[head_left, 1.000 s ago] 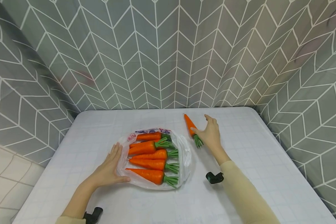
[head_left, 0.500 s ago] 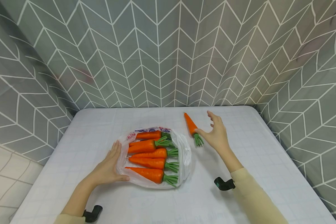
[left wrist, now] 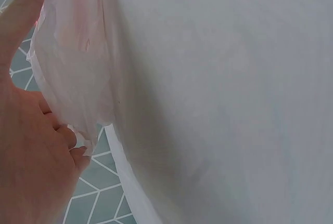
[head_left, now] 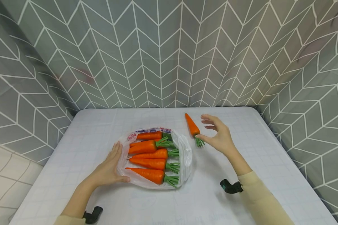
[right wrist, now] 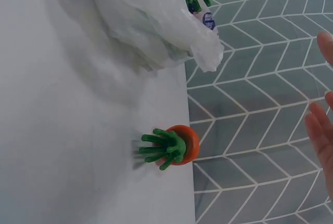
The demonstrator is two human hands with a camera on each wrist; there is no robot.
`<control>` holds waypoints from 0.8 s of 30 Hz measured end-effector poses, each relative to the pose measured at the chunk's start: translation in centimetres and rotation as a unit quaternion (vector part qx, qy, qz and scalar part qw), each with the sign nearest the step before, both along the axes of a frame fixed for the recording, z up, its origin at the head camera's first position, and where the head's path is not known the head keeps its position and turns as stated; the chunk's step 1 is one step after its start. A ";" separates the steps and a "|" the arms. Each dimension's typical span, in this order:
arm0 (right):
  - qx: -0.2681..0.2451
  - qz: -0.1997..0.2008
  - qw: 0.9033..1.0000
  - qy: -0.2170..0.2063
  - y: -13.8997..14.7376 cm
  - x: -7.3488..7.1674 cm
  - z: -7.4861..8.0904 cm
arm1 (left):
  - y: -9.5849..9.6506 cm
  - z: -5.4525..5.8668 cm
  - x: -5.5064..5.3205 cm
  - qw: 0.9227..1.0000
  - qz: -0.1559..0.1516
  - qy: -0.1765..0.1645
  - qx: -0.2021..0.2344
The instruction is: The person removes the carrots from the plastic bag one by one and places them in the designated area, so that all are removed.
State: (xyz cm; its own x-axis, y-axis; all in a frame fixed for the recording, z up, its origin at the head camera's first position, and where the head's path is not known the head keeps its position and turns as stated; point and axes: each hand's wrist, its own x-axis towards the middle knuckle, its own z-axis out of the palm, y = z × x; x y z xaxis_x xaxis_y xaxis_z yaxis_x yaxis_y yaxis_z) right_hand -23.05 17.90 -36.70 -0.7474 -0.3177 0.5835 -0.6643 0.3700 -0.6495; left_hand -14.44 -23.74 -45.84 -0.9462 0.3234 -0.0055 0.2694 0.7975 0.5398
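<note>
A white translucent plastic bag (head_left: 186,159) lies with its mouth wide, and several orange carrots (head_left: 155,164) with short green stems show inside it. My left hand (head_left: 110,167) rests against the bag's left side, thumb and fingers spread. In the left wrist view, this hand (left wrist: 36,146) touches the crinkled bag (left wrist: 73,73). A single carrot (head_left: 192,124) lies to the right of the bag, tip toward the far edge. Over its stem end hovers the thumb of my right hand (head_left: 221,137), fingers bent and holding nothing. The right wrist view shows this carrot (right wrist: 191,145) apart from the fingers (right wrist: 320,130).
A white cloth covers the table (head_left: 146,207). Grey curtains (head_left: 169,62) with white zigzag lines hang behind it and at both sides. Pale tiles (head_left: 8,181) show at the lower left. Each wrist wears a black camera mount (head_left: 231,187).
My right hand has drawn back to the right and nearer, its thumb shifting from beside the carrot's body to over its stems. The left hand, bag and carrots stay put.
</note>
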 end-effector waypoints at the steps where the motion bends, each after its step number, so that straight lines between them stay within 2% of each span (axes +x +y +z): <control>1: -0.003 0.011 1.000 0.003 -0.2 0.4 0.6 | 0.0 0.0 0.0 1.000 -0.001 0.000 0.000; 6: 0.001 0.043 0.998 0.042 -1.1 1.1 2.0 | 0.0 0.1 0.1 1.000 -0.004 0.001 0.004; 12: 0.010 0.059 0.996 0.073 -2.0 1.4 2.7 | 0.1 0.1 0.2 1.000 -0.004 0.003 0.005; 20: 0.011 0.083 0.995 0.051 -2.9 0.2 0.8 | 0.1 0.2 0.2 1.000 -0.005 0.002 0.007; 24: 0.009 0.103 0.994 0.040 -3.8 0.3 0.8 | 0.1 0.1 0.2 1.000 -0.004 0.001 0.006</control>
